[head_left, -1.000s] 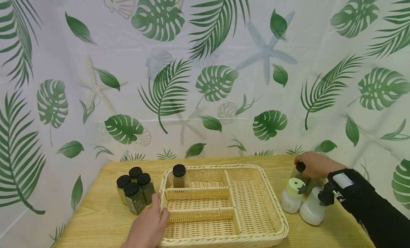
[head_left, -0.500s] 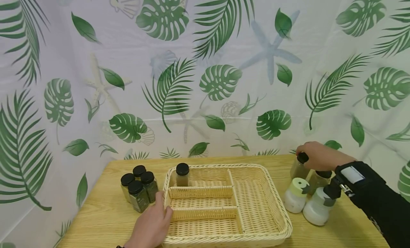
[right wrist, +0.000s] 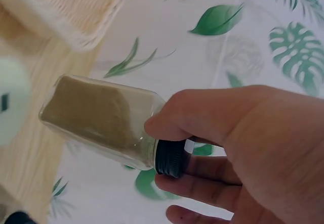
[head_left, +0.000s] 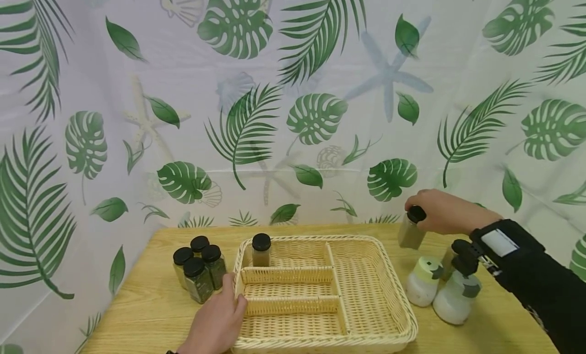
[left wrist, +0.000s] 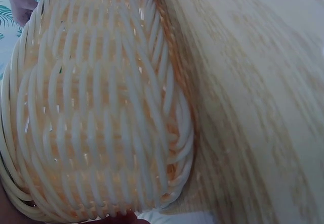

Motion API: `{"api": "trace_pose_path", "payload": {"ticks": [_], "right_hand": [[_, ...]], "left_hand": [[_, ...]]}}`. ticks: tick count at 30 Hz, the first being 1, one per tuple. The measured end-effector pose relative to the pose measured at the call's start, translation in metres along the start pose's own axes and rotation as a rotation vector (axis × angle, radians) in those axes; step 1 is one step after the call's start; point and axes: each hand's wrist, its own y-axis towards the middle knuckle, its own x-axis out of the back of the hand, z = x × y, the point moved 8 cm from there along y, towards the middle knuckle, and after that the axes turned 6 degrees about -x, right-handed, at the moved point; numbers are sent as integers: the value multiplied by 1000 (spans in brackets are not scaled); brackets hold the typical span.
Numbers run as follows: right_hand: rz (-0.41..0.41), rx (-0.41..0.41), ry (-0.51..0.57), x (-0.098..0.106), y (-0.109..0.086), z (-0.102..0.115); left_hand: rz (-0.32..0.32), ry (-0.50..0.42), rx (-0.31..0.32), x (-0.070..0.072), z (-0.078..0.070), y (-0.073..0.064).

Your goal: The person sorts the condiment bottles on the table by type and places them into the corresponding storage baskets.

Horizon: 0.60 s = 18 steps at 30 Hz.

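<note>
My right hand (head_left: 441,210) pinches the black cap of a glass spice jar (head_left: 410,236), raised at the table's back right. In the right wrist view the jar (right wrist: 96,115) holds brownish powder, with thumb and fingers around its cap. My left hand (head_left: 215,316) grips the left rim of a divided wicker basket (head_left: 375,298). The basket's woven side (left wrist: 96,107) fills much of the left wrist view, which mostly hides that hand. Another black-capped spice jar (head_left: 261,253) stands in the basket's back left compartment.
Several black-capped jars (head_left: 198,282) cluster left of the basket on the wooden table (head_left: 137,303). To its right stand a yellow-lidded container (head_left: 422,288) and another white-filled container (head_left: 454,305), with a further jar (head_left: 448,260) behind, partly hidden. A leaf-patterned sheet (head_left: 297,201) hangs behind the table.
My right hand has lifted the spice jar from beside the white containers and moved it up and left. The left hand keeps its grip on the basket; the head view has shifted slightly.
</note>
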Motion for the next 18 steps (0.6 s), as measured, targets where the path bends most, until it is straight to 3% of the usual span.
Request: {"api": "trace_pose_path", "payload": {"ticks": [7, 18], "right_hand": [[-28, 57, 46, 16, 11, 35], [-67, 175, 72, 9, 38, 103]], "left_hand": [[-19, -5, -12, 2, -1, 3], [32, -34, 15, -2, 4, 3]]}}
